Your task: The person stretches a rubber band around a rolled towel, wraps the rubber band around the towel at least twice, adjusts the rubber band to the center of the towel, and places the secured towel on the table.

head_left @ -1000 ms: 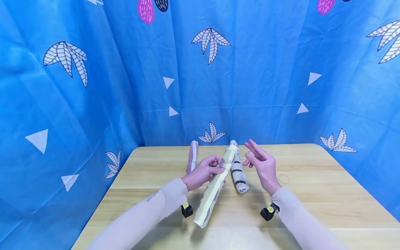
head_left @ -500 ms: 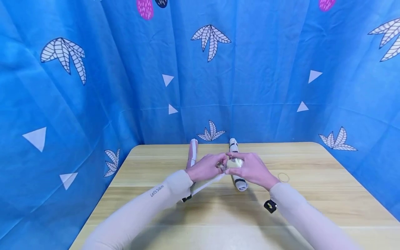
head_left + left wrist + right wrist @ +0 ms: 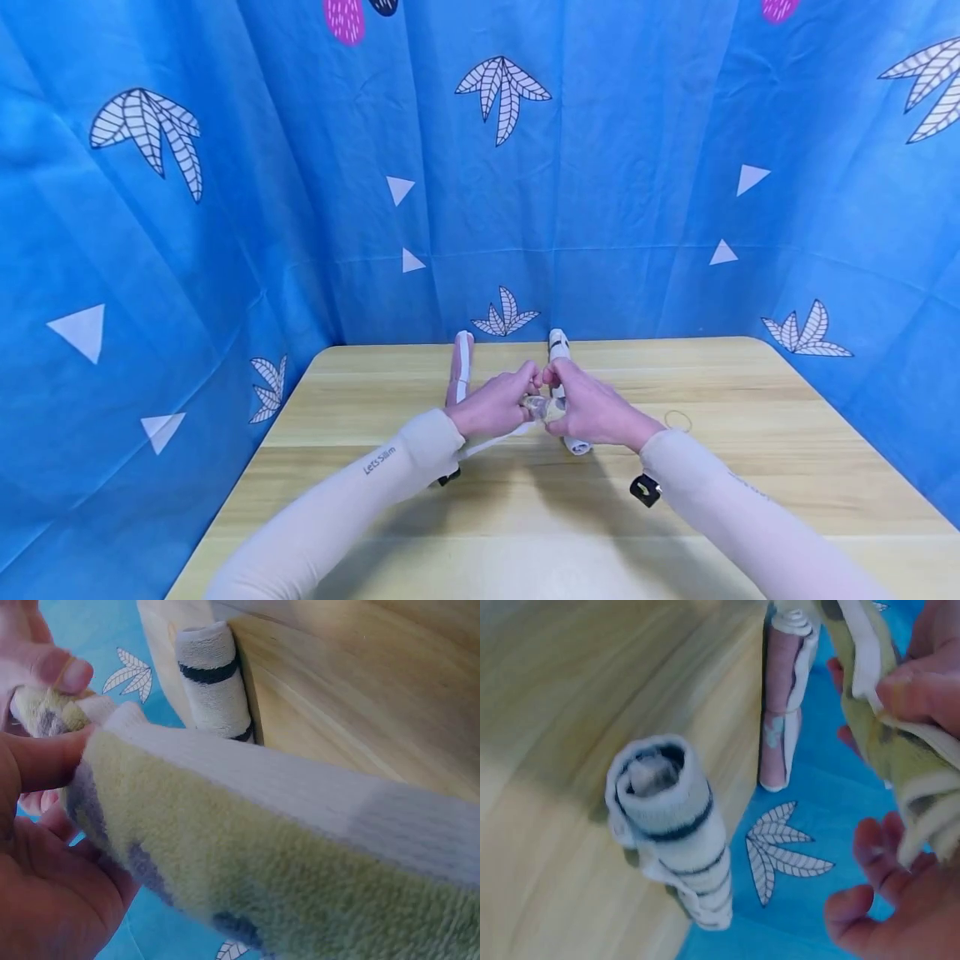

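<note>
A rolled towel [image 3: 225,802], yellow-green with grey patches and a white edge, is held off the table. My left hand [image 3: 495,404] grips it near its far end, thumb on top. At that end, my right hand [image 3: 596,404] has its fingers curled about the towel's tip, with a thin rubber band [image 3: 64,669] at its thumb in the left wrist view. How far the band reaches round the roll is hard to see. Beyond the hands lie a white towel roll with black stripes [image 3: 679,832] and a pink and white towel roll [image 3: 782,682], the latter banded at its middle.
Another rubber band [image 3: 678,421] lies on the wooden table [image 3: 750,492], right of my right hand. A blue patterned curtain [image 3: 630,167] hangs behind the table and along both sides.
My right hand has come left from beside the towel to its far end, bringing the rubber band. The towel has tilted away, its near end now mostly hidden behind my left arm.
</note>
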Demonstrator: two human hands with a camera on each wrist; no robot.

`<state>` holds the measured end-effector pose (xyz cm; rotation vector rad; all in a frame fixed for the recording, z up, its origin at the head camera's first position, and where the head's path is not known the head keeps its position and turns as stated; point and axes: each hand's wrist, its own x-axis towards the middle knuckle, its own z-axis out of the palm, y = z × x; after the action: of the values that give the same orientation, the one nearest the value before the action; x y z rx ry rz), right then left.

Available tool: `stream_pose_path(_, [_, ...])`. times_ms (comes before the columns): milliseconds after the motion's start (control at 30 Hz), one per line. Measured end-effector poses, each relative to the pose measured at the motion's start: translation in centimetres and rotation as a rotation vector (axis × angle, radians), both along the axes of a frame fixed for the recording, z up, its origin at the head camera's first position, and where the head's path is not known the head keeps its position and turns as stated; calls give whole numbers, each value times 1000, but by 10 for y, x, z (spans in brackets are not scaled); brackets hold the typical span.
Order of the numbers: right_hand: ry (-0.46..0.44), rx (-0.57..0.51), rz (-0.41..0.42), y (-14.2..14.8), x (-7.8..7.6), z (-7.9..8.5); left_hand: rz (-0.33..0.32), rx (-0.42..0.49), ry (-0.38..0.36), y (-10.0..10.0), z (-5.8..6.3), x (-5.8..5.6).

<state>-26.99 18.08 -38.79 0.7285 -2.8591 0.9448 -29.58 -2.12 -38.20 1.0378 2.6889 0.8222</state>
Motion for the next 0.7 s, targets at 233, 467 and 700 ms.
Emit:
stream_pose_path(233, [-14, -215, 113, 6, 2, 1, -14, 51, -19, -3, 3, -3])
stream_pose_path(467, [110, -237, 82, 17, 5, 4, -18, 110, -144, -17, 4, -5])
stream_pose_path(700, [31, -247, -16, 18, 0, 8, 30, 94, -177, -15, 0, -3])
